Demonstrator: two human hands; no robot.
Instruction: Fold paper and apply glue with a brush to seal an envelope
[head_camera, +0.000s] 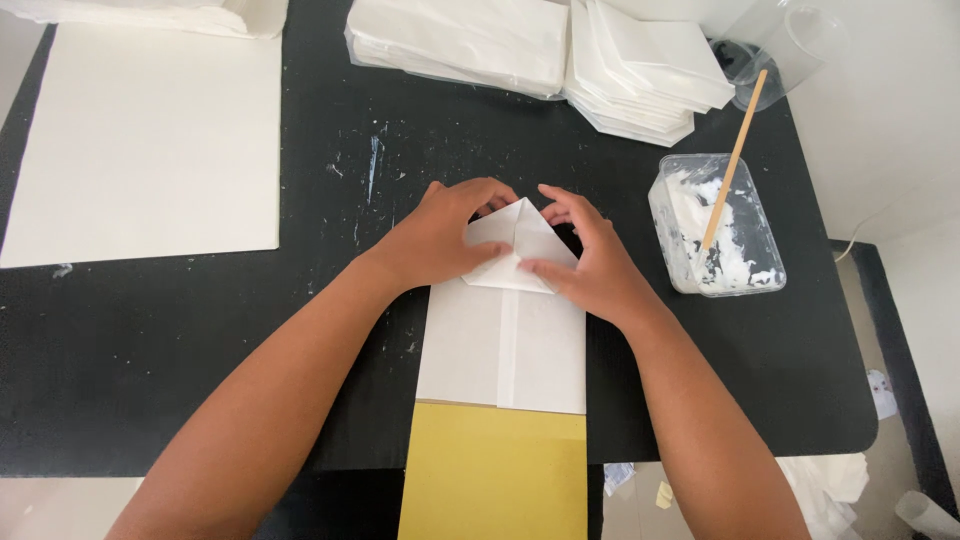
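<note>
Yellow board (494, 470), both hands (437, 238) (590, 262) pressing white paper bag's (503, 345) folded, perhaps glued, end

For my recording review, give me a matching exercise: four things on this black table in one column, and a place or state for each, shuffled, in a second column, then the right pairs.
Things:
1. Paper bag
2. Yellow card
3. Wooden stick
4. Large white sheet

Places or states:
A. Lying flat at the table's far left
B. Standing tilted in the clear paste container
C. Far end pressed into folds by left hand and right hand
D. Sticking out of the bag's near end

Pairs: 1-C, 2-D, 3-B, 4-A
</note>
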